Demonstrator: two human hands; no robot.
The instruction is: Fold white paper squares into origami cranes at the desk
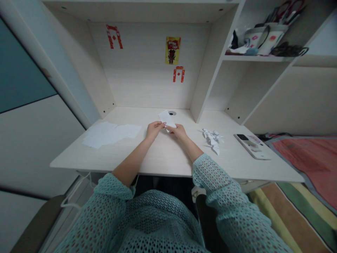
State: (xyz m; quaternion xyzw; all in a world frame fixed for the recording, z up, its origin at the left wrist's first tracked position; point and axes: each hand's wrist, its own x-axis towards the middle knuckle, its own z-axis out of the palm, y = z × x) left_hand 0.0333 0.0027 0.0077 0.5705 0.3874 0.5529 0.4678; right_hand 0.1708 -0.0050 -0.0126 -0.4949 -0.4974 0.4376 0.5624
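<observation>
A small folded piece of white paper (167, 118) is held up over the middle of the desk, tilted, its upper end pointing away from me. My left hand (155, 128) pinches its lower left edge between thumb and fingers. From the other side, my right hand (179, 131) grips the lower right edge, the thumb lying on the paper. The two thumbs nearly meet at the paper's near end. Fingers under the sheet are partly hidden. Several folded white paper pieces (212, 138) lie in a pile to the right of my right hand.
Flat white sheets (105, 134) overlap at the desk's left. A phone (251, 147) lies near the right edge of the white desk (168, 165). Behind the paper is a round cable hole (172, 113). Cups (271, 37) with scissors and pens stand on the upper right shelf (260, 58).
</observation>
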